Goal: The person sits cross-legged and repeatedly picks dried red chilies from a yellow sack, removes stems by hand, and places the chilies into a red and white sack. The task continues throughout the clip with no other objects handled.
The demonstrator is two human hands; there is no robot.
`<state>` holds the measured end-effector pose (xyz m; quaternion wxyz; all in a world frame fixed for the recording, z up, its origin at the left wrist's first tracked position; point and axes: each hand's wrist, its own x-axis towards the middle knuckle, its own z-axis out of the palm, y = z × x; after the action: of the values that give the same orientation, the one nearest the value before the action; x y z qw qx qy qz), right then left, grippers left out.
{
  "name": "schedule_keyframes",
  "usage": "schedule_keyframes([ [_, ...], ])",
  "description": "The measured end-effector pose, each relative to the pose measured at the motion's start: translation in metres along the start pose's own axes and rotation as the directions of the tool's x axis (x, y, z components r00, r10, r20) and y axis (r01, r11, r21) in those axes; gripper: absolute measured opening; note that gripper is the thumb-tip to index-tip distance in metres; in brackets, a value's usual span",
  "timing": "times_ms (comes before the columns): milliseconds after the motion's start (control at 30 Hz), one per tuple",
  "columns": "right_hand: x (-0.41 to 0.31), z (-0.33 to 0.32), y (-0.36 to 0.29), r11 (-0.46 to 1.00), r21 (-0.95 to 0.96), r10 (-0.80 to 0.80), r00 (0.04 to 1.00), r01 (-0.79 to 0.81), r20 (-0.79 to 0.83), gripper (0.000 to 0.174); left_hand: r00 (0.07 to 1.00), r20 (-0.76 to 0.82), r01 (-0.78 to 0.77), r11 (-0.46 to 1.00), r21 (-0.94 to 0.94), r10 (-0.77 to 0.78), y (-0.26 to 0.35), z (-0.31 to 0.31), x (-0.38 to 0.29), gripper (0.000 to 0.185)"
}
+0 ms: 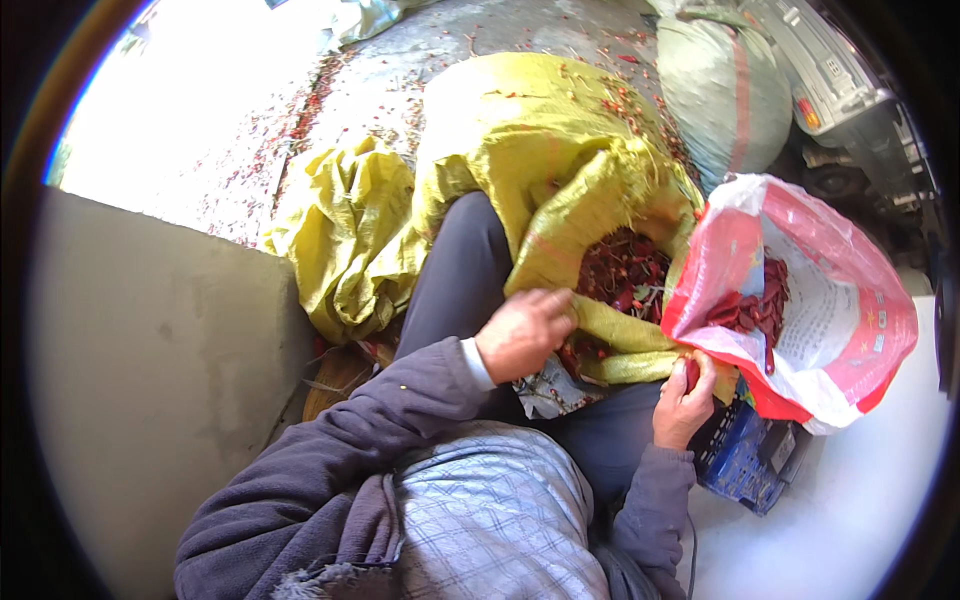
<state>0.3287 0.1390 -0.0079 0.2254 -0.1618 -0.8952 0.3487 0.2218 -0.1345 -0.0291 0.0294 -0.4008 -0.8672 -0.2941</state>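
A yellow woven sack (517, 97) lies across my knees with its mouth folded open towards me. Dried red chillies (622, 270) with stems fill the opening. My left hand (525, 335) is at the sack's rolled lip, its fingertips blurred; whether they grip anything is unclear. Between the thumb and fingers of my right hand (684, 405) is a dark red chilli (691, 373), mostly covered by the fingers. This hand is close to the near rim of a red and white plastic woven bag (885, 300), which holds a heap of dried chilli pods (754, 304).
Another crumpled yellow sack (352, 225) lies left of my leg, beside a low wall (165, 322). A blue plastic crate (742, 457) sits under the red bag. At the back right stand a full pale sack (724, 90) and a grey plastic box (817, 67). Chilli scraps litter the floor (465, 30).
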Motion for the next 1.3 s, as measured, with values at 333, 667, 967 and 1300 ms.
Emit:
schedule_keyframes([
  [333, 0.005, -0.016, 0.003, 0.859, 0.508, 0.179, 0.967, -0.063, -0.184, 0.029, 0.808, -0.106, 0.169, 0.400, -0.901, -0.580, -0.015, -0.049, 0.010, 0.016],
  [667, 0.010, -0.023, 0.006, 0.714, 0.691, 0.306, 0.938, -0.113, -0.164, 0.028, 0.827, -0.501, -0.246, 0.634, -0.733, -0.257, 0.031, -0.130, 0.047, 0.019],
  [967, 0.010, -0.023, 0.009, 0.720, 0.689, 0.223, 0.968, -0.081, -0.118, 0.024, 0.886, -0.442, -0.426, 0.612, -0.666, 0.137, 0.061, -0.167, 0.055, 0.050],
  [1300, 0.006, -0.023, 0.012, 0.723, 0.689, 0.178, 0.977, -0.051, -0.114, 0.023, 0.872, -0.381, -0.484, 0.417, -0.769, 0.309, 0.089, -0.194, 0.061, 0.044],
])
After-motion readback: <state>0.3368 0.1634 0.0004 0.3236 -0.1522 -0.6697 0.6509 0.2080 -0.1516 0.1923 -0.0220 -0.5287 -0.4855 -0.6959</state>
